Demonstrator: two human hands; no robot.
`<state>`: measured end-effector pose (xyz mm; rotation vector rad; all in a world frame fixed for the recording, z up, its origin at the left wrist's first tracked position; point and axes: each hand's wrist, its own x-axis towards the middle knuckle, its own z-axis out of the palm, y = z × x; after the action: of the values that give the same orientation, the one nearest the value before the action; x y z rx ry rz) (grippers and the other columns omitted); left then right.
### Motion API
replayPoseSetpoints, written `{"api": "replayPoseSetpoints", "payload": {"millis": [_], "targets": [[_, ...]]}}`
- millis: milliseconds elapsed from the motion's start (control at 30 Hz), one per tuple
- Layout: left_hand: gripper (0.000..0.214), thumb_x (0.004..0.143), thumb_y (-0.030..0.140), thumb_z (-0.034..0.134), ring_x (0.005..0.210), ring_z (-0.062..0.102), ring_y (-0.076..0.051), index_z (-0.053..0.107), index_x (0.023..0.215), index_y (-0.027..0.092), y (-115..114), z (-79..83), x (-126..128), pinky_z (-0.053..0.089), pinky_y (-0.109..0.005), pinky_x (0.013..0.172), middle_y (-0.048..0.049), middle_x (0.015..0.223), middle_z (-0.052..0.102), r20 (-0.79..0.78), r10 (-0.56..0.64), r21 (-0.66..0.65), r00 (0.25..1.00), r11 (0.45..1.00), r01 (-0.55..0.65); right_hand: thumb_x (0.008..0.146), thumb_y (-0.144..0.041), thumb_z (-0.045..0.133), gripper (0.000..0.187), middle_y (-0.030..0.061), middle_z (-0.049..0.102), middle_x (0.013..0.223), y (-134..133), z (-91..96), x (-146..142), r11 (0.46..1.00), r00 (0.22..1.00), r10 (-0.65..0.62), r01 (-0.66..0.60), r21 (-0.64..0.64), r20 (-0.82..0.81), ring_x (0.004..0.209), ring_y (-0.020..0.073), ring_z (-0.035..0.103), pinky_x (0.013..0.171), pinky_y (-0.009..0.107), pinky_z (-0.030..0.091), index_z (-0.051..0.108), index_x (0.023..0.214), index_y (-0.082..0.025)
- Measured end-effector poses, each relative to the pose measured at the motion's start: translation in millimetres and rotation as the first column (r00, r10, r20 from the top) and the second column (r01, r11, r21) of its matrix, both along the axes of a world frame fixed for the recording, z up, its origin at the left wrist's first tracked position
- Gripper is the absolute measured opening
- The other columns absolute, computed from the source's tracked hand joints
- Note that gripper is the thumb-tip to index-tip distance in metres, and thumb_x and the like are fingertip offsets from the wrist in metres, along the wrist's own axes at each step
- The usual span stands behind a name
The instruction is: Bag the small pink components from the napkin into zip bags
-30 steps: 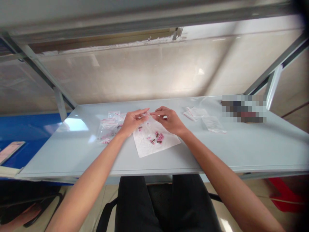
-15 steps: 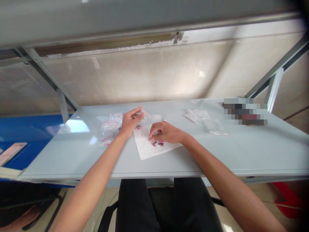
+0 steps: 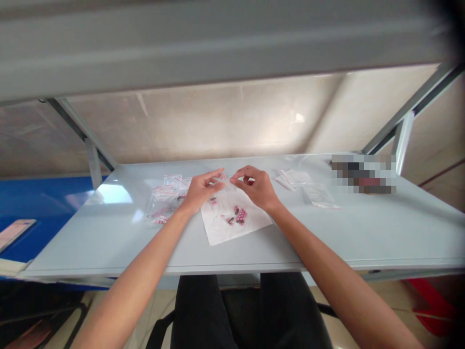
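Observation:
My left hand is closed by the fingertips on a small clear plastic bag above the back of a white sheet. My right hand meets it from the other side, thumb and finger pinched at the bag's edge. Whatever sits in that pinch is too small to make out. Below the hands, pink beads and a few dark pieces lie loose on the sheet. Another small pink-and-dark cluster rests near my left wrist.
Filled zip bags are heaped left of the sheet. Flat clear zip bags lie to the right, near a pixelated object. A grey shelf overhangs the table. A phone-like slab rests on the blue surface at left.
My right hand has lifted from the beads and moved back to the bag at my left hand. The beads on the sheet are now uncovered. The view has tilted up slightly.

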<state>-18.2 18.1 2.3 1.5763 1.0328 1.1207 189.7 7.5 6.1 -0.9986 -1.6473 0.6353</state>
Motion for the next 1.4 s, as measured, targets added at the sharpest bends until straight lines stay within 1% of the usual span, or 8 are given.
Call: {"api": "replayPoseSetpoints", "payload": {"millis": [133,233,367,567,700,933,1200,1400], "targets": [[0.065,0.070,0.041,0.086,0.077,0.062,-0.014,0.070,0.129,0.021,0.9,-0.1,2.6,0.046,-0.025,0.067,-0.0068,0.102,0.075,0.031,0.002,0.026,1.000,1.000,-0.003,0.091,-0.056,0.060,0.040,0.0096,0.069,0.099,-1.7,-3.1,-8.3,0.993,0.994,0.106,-0.104,-0.058,0.033,0.083,0.0168,0.063,0.062,0.026,0.049,0.078,0.086,-0.020],[0.063,0.068,0.042,0.087,0.080,0.063,-0.015,0.072,0.125,0.020,3.7,1.3,1.8,0.048,-0.026,0.071,-0.0077,0.105,0.074,0.107,0.029,0.006,0.994,1.000,-0.030,0.090,-0.058,0.062,0.042,0.0098,0.071,0.097,-2.4,-3.6,-10.5,0.988,0.990,0.134,-0.131,-0.081,0.031,0.083,0.0179,0.066,0.060,0.026,0.052,0.078,0.085,-0.019],[0.053,0.071,0.051,0.083,0.075,0.061,-0.016,0.078,0.112,0.017,4.1,3.1,-1.1,0.046,-0.028,0.067,-0.0078,0.090,0.075,0.108,0.076,-0.012,0.991,0.997,-0.075,0.084,-0.059,0.068,0.044,0.0100,0.073,0.088,-1.8,-4.5,-11.4,0.989,0.993,0.077,-0.088,-0.121,-0.089,0.069,0.0183,0.067,0.053,0.029,0.055,0.076,0.086,-0.016],[0.035,0.072,0.047,0.083,0.072,0.059,-0.015,0.079,0.086,0.016,3.1,-1.0,-5.6,0.045,-0.028,0.069,-0.0058,0.082,0.073,0.050,0.035,-0.009,0.998,0.999,-0.035,0.080,-0.055,0.073,0.043,0.0079,0.072,0.084,-0.4,-7.0,-16.8,0.989,0.983,0.011,-0.038,-0.145,-0.182,0.065,0.0177,0.068,0.052,0.028,0.055,0.072,0.095,-0.015],[0.032,0.079,0.047,0.077,0.075,0.061,-0.015,0.077,0.088,0.016,5.1,-4.1,-5.9,0.046,-0.028,0.070,-0.0059,0.082,0.072,0.053,-0.001,0.034,0.999,0.999,-0.001,0.083,-0.052,0.070,0.043,0.0072,0.072,0.087,1.6,-9.5,-23.9,0.991,0.988,0.011,-0.031,-0.130,-0.151,0.065,0.0149,0.064,0.051,0.025,0.049,0.070,0.106,-0.016],[0.032,0.079,0.044,0.078,0.091,0.067,-0.020,0.077,0.094,0.016,6.1,-8.0,-8.8,0.049,-0.032,0.086,-0.0091,0.096,0.075,0.075,0.002,0.128,0.997,0.992,-0.012,0.086,-0.044,0.067,0.027,0.0035,0.068,0.077,-3.0,-13.6,-33.6,0.998,1.000,-0.025,0.025,-0.054,0.002,0.066,0.0145,0.060,0.060,0.026,0.046,0.069,0.090,-0.017],[0.033,0.078,0.045,0.079,0.087,0.067,-0.019,0.076,0.092,0.015,3.6,-3.7,-6.8,0.049,-0.031,0.082,-0.0085,0.093,0.075,0.110,0.019,0.097,0.994,0.995,-0.030,0.091,-0.044,0.061,0.030,0.0048,0.072,0.080,-2.7,-9.5,-32.3,0.999,0.996,-0.053,0.054,-0.003,0.077,0.067,0.0154,0.059,0.065,0.028,0.044,0.073,0.088,-0.017],[0.028,0.082,0.043,0.075,0.082,0.064,-0.017,0.074,0.085,0.014,4.8,-3.1,-5.6,0.048,-0.030,0.081,-0.0063,0.085,0.072,0.008,0.004,0.154,1.000,0.988,-0.006,0.092,-0.043,0.060,0.029,0.0036,0.070,0.076,-5.3,-7.0,-29.8,0.999,0.992,-0.027,0.022,0.049,0.120,0.065,0.0145,0.057,0.065,0.028,0.043,0.071,0.085,-0.017]]}}
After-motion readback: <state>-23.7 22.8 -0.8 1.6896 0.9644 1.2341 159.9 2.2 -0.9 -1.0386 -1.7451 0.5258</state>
